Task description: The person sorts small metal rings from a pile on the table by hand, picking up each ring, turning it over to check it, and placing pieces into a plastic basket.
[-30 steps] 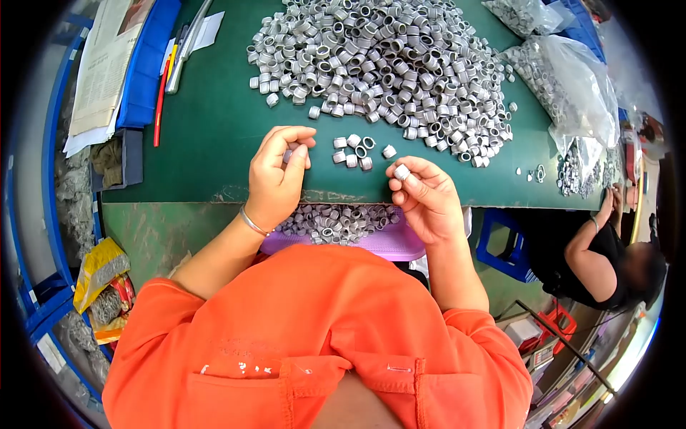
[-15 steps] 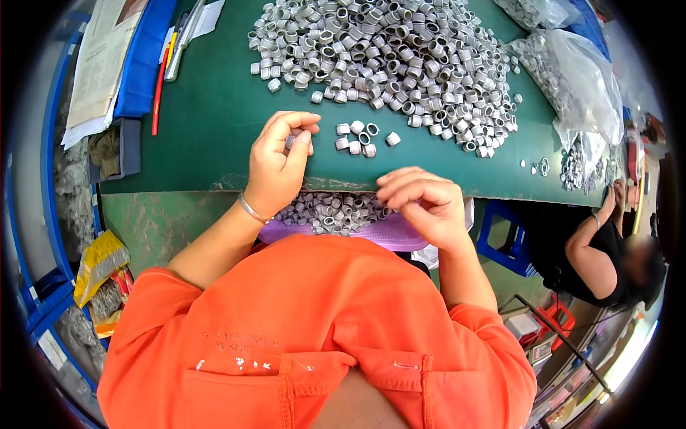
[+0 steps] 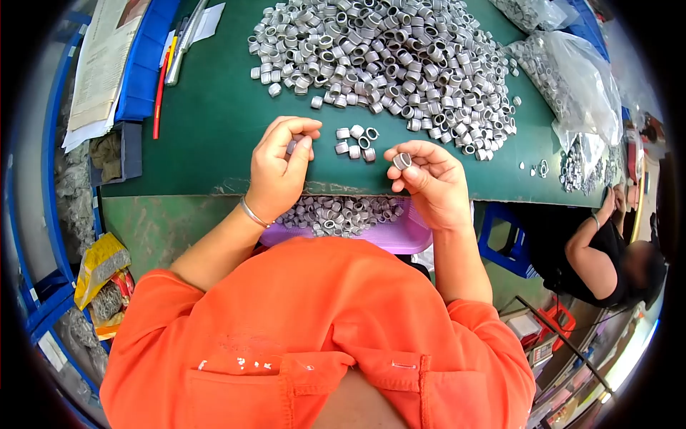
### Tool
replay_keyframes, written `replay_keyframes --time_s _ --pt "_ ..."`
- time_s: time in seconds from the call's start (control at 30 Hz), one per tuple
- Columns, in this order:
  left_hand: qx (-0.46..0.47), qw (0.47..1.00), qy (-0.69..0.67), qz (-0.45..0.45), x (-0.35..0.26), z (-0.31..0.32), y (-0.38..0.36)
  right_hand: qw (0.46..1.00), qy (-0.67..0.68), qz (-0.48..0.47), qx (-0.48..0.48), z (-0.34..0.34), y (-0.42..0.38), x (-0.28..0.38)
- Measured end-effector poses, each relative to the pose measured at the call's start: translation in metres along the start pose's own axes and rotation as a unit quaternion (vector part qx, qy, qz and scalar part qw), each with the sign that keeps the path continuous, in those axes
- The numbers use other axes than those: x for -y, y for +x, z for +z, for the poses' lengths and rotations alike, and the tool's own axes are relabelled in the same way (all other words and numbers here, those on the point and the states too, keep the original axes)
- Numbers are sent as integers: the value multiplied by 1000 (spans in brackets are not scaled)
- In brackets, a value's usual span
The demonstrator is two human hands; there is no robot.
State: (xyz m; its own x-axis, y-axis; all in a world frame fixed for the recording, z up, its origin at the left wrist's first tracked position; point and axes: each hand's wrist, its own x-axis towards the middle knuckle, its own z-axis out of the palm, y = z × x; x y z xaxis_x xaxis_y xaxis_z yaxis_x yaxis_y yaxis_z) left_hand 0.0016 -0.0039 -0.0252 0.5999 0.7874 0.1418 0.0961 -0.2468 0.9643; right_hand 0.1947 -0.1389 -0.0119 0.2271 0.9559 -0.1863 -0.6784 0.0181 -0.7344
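Between the thumb and fingers of my right hand (image 3: 434, 179) is a short grey metal ring (image 3: 402, 161), its round opening showing. My left hand (image 3: 281, 163) is closed around another metal ring (image 3: 291, 146), mostly covered by the fingers, above the table's front edge. Several loose rings (image 3: 355, 151) lie in a small group on the green tabletop between my hands. Behind them spreads a large heap of the same rings (image 3: 386, 57). Below the table edge, close to my body, a purple basket (image 3: 418, 232) holds many more rings (image 3: 336, 214).
Plastic bags of metal parts (image 3: 572, 79) stand at the right, with small parts (image 3: 580, 168) spilled near them. A blue tray (image 3: 146, 64), newspaper (image 3: 96, 68) and a red pen (image 3: 158, 104) are at the left. Another person (image 3: 597, 250) sits at the right beside a blue stool (image 3: 504, 236).
My right hand has picked up the ring that lay apart at the right of the small group and now holds it up, palm turned. My left hand is nearly still.
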Motion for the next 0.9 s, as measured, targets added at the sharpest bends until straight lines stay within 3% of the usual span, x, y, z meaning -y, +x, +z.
replay_keyframes --time_s 0.1,0.17,0.23,0.3,0.37,0.43,0.5,0.57,0.63,0.67,0.73,0.9 --pt "0 1000 2 6 1 0 -1 999 -4 -26 26 4 -6 1" --pt "-2 1000 7 8 1 -1 -1 988 -132 -50 65 5 -11 2" --pt "0 1000 -4 -7 -1 -1 -1 922 -365 -84 101 6 -14 9" --pt "-6 1000 -4 -6 1 -1 -1 891 -438 -92 79 8 -15 7" --pt "0 1000 7 18 2 0 0 804 -541 -243 34 12 0 -7" --pt "-1 1000 4 10 0 0 -1 772 -588 -236 -37 22 9 -15" --pt "-2 1000 7 7 0 -1 -1 723 -642 -252 -42 19 16 -22" --pt "-5 1000 7 3 -2 -1 -1 811 -556 -160 -89 28 12 -19" --pt "-5 1000 4 -2 -2 -1 -1 946 -299 -85 -93 18 12 -22" --pt "-3 1000 8 4 -2 -1 0 970 -231 -34 -64 12 10 -15" --pt "3 1000 7 9 -1 -1 0 995 -88 29 -43 8 6 -6" --pt "2 1000 6 11 1 -1 -1 999 -4 37 -16 6 -2 -3"
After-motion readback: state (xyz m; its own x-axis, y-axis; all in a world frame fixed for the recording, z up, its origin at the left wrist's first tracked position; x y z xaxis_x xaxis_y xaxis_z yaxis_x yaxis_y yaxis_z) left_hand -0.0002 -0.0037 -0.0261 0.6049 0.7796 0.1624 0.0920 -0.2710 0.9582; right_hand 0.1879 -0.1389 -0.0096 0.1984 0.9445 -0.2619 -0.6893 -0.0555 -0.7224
